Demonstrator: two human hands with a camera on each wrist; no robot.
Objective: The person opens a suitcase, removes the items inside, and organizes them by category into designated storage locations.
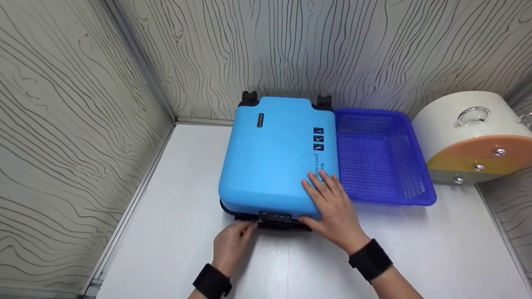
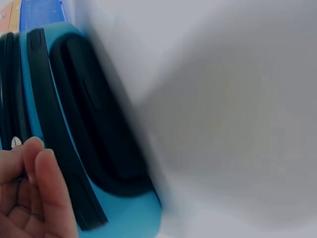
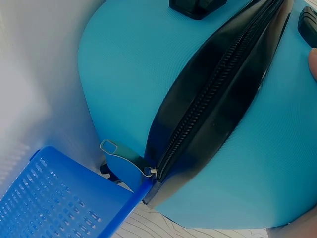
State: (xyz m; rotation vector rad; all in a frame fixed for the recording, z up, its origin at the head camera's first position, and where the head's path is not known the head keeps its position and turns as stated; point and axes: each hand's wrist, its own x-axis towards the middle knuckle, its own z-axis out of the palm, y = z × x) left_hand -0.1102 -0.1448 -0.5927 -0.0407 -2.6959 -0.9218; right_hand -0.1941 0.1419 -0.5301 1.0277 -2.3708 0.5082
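Observation:
A light blue hard-shell suitcase (image 1: 278, 153) lies flat, its black wheels toward the wall and its handle side toward me. My left hand (image 1: 232, 241) is at that near side, thumb and index finger pinching a small silver zipper pull (image 2: 16, 142) beside the combination lock (image 1: 275, 215). The right hand (image 1: 336, 214) rests on the near right corner of the lid, fingers spread over the printed lettering. In the right wrist view, the black zipper (image 3: 213, 84) runs with its teeth meshed along the side. A teal tag (image 3: 121, 156) hangs at its end.
Right of the suitcase stands a blue perforated plastic basket (image 1: 428, 195), close against its side. Farther right is a rounded white container (image 1: 440, 112) with coloured panels and silver knobs. Patterned walls (image 1: 266, 50) border the white table (image 1: 174, 187) at the back and left.

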